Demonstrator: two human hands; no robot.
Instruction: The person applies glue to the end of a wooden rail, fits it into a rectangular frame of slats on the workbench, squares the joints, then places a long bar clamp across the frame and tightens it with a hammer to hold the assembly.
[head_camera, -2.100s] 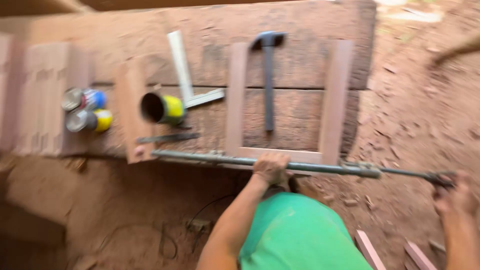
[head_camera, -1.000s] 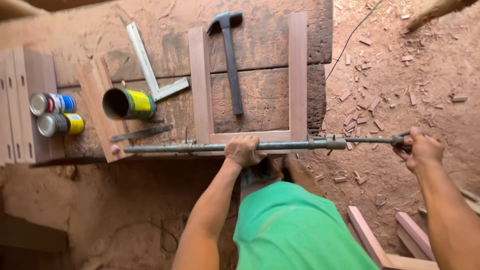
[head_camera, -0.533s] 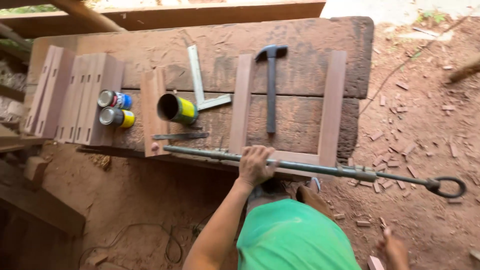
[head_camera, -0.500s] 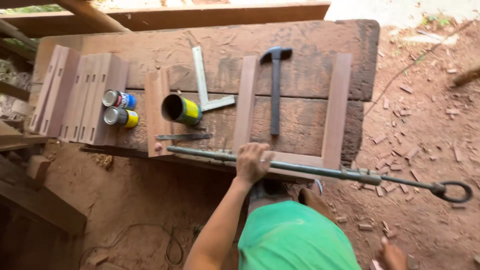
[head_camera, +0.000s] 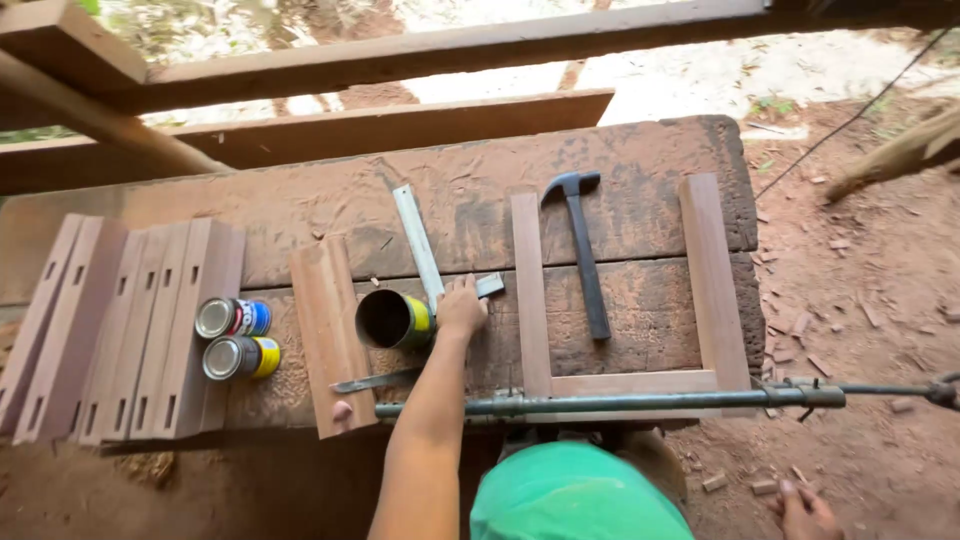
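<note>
My left hand reaches across the workbench and closes over the corner of a metal try square, right beside an open can lying on its side. My right hand hangs low at the bottom right, off the bench, holding nothing. A long metal bar clamp lies along the bench's near edge, pressing on a wooden frame of two uprights and a bottom rail. A hammer lies inside the frame.
Two closed cans stand at the left next to several slotted wooden boards. A short plank and a thin blade lie by the open can. Wood scraps litter the red dirt floor.
My left hand let go of the bar clamp and moved up to the try square. My right hand left the clamp's handle end and dropped low. The view tilted up.
</note>
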